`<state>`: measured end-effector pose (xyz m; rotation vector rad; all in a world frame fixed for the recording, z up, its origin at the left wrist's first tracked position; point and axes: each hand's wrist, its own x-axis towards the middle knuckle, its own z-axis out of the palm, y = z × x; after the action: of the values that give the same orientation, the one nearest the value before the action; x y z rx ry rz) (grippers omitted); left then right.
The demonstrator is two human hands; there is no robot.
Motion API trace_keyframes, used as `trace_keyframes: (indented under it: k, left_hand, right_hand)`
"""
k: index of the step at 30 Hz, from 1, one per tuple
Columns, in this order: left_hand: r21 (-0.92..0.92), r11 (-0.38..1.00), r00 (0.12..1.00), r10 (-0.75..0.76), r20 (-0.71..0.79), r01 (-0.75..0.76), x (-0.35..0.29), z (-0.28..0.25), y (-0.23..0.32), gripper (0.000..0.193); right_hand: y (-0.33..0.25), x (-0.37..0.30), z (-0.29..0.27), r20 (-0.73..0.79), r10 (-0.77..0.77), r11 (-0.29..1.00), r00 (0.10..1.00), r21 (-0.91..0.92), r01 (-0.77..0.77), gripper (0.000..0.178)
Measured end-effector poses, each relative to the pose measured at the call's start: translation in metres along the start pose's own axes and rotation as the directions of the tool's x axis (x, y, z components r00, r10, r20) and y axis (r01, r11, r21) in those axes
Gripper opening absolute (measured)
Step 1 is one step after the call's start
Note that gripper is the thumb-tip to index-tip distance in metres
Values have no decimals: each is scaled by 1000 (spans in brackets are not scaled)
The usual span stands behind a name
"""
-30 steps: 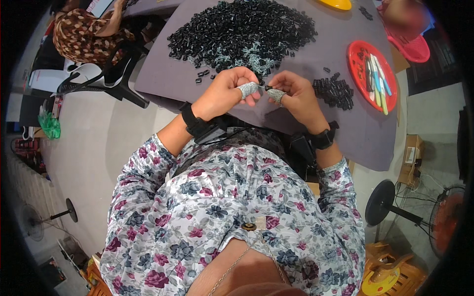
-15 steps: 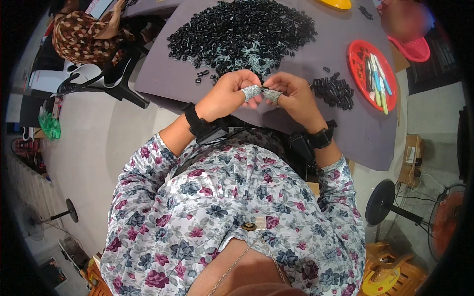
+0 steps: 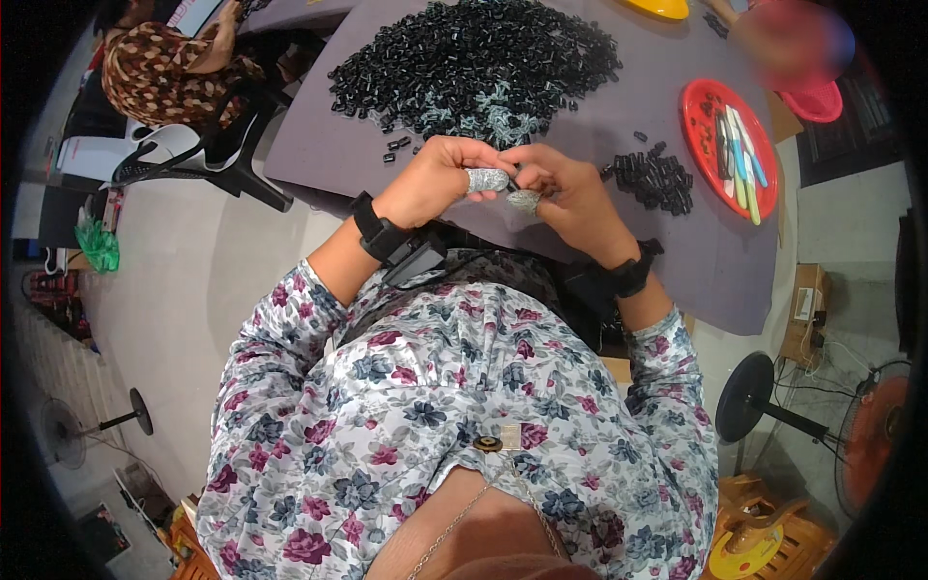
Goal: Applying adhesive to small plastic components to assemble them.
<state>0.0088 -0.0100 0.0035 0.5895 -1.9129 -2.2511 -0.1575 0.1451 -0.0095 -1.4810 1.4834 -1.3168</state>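
Note:
My left hand (image 3: 435, 184) and my right hand (image 3: 572, 198) meet over the near edge of the table, fingertips pinched together. Between them is a small black piece (image 3: 513, 182), mostly covered by the fingers. Both thumbs wear pale grey, patterned wraps. Just beyond the hands spreads a big heap of small black pieces (image 3: 474, 63), with many clear, pale bits (image 3: 493, 118) mixed into its near side. A smaller pile of black pieces (image 3: 652, 181) lies to the right of my right hand.
On the table (image 3: 715, 280), at right, a red tray (image 3: 691, 121) holds several knife-like tools with white, blue and green handles. A yellow dish (image 3: 662, 8) sits at the far edge. Other people are at the far left and far right. A black chair (image 3: 242, 159) stands left; fans stand on both sides.
Both hands have shifted slightly, and the fingers have closed in more tightly around the small black piece. The person at the far right has leaned nearer the table.

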Motion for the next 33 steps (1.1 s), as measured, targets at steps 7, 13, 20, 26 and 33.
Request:
trace_keyframes:
  k: [7, 13, 20, 26, 33]
  left_hand:
    - [-112, 994, 1000, -17, 10, 18, 5, -4, -6, 34]
    - [-110, 993, 1000, -28, 4, 28, 4, 2, -4, 31]
    - [-94, 996, 1000, -1, -14, -1, 11, 4, -11, 35]
    - [43, 998, 999, 39, 24, -40, 11, -1, -17, 38]
    - [93, 995, 990, 14, 142, -28, 1, 2, -16, 43]
  right_hand:
    - [0, 1, 9, -84, -97, 991, 992, -102, 89, 53]
    - [-1, 3, 8, -102, -152, 969, 983, -210, 128, 50]
    - [3, 1, 12, -120, -173, 953, 978, -272, 135, 45]
    - [-6, -1, 24, -68, -206, 706, 976, -701, 100, 28]
    - [-7, -11, 23, 78, -186, 631, 979, -755, 180, 24]
